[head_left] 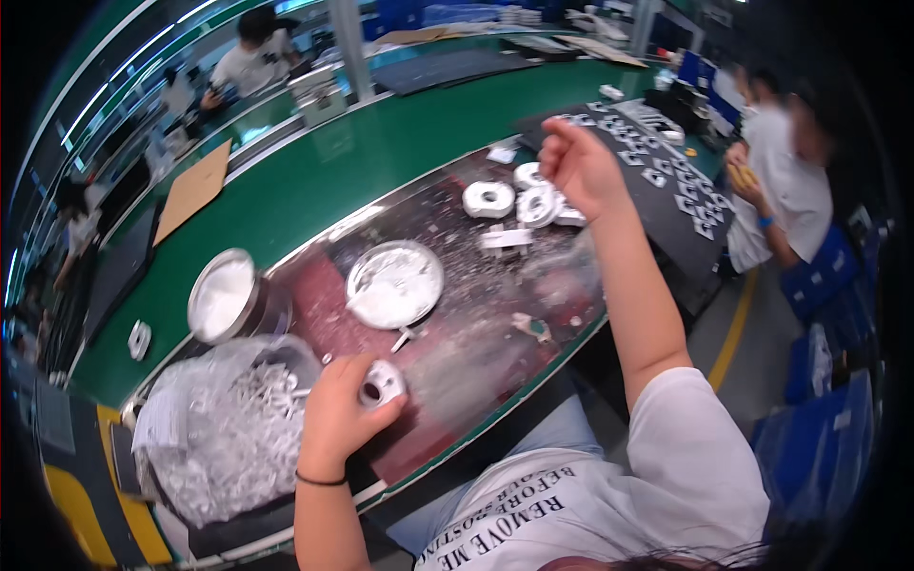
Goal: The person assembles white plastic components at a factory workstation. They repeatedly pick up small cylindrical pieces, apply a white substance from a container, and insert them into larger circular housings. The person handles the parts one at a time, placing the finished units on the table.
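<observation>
— White, hard-looking plastic, perhaps: being held where?

— Being grasped in the left hand (pixel 343 407), between thumb and fingers, at the near side of the work surface (pixel 447 400), just beside the clear bag (pixel 181 476) of small white pieces (pixel 262 390). Meaning the white holed part (pixel 389 378).

— Touching the surface underneath, or hanging a little above?

— Not managing to tell; being partly covered by the hand.

— And doing what with the right hand (pixel 579 171)?

— Hovering toward the far end, near the white round parts (pixel 487 188), with fingers half curled. Seeming empty, but not showing the inner palm clearly, therefore not being able to tell.

— Judging the handling: expecting something heavy?

— Expecting rather light and stiff, not bending under the fingers. Possibly being slippery on smooth faces, more so if getting dusty from the white stuff in the round dish (pixel 440 290). Perhaps risking a chip at thin edges.

— Recommending which grip?

— Taking hold of the outer rim, from two opposite sides, leaving the hole free and pressing only moderately.
</observation>
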`<action>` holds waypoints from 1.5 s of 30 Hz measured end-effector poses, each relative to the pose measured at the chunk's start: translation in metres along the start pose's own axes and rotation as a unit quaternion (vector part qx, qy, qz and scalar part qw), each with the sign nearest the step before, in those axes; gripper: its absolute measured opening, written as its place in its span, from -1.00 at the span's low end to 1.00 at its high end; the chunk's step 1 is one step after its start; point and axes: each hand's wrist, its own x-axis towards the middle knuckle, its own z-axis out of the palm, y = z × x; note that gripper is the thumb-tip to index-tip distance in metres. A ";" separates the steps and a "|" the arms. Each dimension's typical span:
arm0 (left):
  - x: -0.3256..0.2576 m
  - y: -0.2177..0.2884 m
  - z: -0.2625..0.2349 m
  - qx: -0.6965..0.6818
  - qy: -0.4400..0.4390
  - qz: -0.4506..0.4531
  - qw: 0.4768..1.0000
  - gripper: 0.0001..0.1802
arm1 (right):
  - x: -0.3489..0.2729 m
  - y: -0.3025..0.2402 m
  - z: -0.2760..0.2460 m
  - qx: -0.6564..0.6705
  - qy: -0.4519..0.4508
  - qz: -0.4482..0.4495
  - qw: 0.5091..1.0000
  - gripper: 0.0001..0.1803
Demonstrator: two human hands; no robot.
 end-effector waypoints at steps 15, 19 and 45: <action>0.001 0.014 -0.002 -0.004 0.043 0.046 0.998 -0.29 | -0.064 -0.066 -0.087 -0.496 0.213 0.068 0.839 -0.63; 0.008 0.009 0.002 -0.097 0.100 0.099 0.985 -0.37 | -0.072 -0.044 -0.042 -0.423 0.079 0.032 0.902 -0.69; 0.007 0.009 0.028 -0.390 -0.037 -0.253 0.885 -0.82 | -0.089 0.006 0.069 -0.400 -0.319 0.090 0.854 -0.65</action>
